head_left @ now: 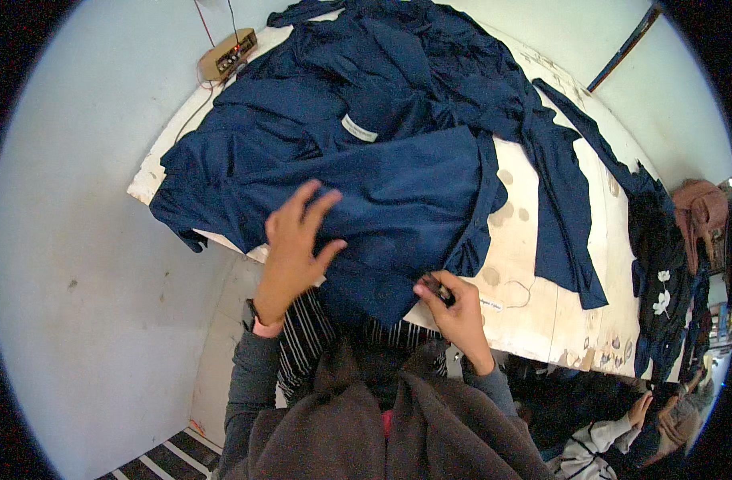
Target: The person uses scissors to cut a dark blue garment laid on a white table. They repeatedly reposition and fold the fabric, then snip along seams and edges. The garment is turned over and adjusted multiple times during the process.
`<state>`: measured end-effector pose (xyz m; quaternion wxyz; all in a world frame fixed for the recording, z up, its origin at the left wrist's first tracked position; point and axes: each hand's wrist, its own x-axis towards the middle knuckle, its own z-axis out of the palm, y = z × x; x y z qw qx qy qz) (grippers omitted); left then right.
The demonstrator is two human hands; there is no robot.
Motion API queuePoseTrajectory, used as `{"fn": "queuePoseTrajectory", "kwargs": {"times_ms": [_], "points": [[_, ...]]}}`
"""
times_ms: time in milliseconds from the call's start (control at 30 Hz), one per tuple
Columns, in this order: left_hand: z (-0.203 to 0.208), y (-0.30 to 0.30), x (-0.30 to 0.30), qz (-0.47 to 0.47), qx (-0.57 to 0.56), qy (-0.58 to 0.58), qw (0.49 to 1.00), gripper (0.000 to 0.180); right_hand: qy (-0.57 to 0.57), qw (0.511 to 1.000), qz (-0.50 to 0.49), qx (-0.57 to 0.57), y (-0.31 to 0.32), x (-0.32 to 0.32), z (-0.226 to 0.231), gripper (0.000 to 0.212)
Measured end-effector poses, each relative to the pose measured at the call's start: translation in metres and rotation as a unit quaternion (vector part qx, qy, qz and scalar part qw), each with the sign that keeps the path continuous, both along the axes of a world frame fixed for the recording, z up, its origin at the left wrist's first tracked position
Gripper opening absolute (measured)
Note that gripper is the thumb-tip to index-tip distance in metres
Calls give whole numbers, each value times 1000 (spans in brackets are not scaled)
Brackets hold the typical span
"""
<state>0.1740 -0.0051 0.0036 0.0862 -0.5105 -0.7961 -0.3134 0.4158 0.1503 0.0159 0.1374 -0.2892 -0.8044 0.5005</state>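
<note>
A dark blue garment (382, 188), like a shirt with a buttoned edge, lies spread across the table in front of me. Its lower part hangs over the near edge toward my lap. My left hand (292, 252) is over its near left part, fingers spread, holding nothing. Whether those fingers touch the cloth I cannot tell. At the garment's near right corner, my right hand (462, 316) is closed around a small dark tool (440, 290), mostly hidden by the fingers, so its kind is unclear. A white paper slip (359, 129) rests on the cloth farther up.
More dark blue garments (430, 64) are heaped at the back of the pale wooden table (574, 336). A sleeve (570, 224) stretches along the right. A brown box with wires (227, 54) stands by the left wall. People sit at the right, one with a visible hand (640, 410).
</note>
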Motion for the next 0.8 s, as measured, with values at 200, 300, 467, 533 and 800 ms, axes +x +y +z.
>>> {"fn": "queuePoseTrajectory", "kwargs": {"times_ms": [200,300,467,533,800], "points": [[-35,-3,-84,145,-38,55,987,84,118,845,473,-220,18,19,35,15],[-56,-1,-79,58,25,-34,997,61,148,883,418,-151,21,17,45,26],[-42,-3,46,-161,-126,-279,938,58,156,984,29,80,29,-5,55,89],[-18,-5,92,-368,-147,-264,879,42,114,970,40,209,32,-19,52,120],[107,-32,79,-417,82,-246,871,30,-174,927,210,258,22,7,14,62]]}}
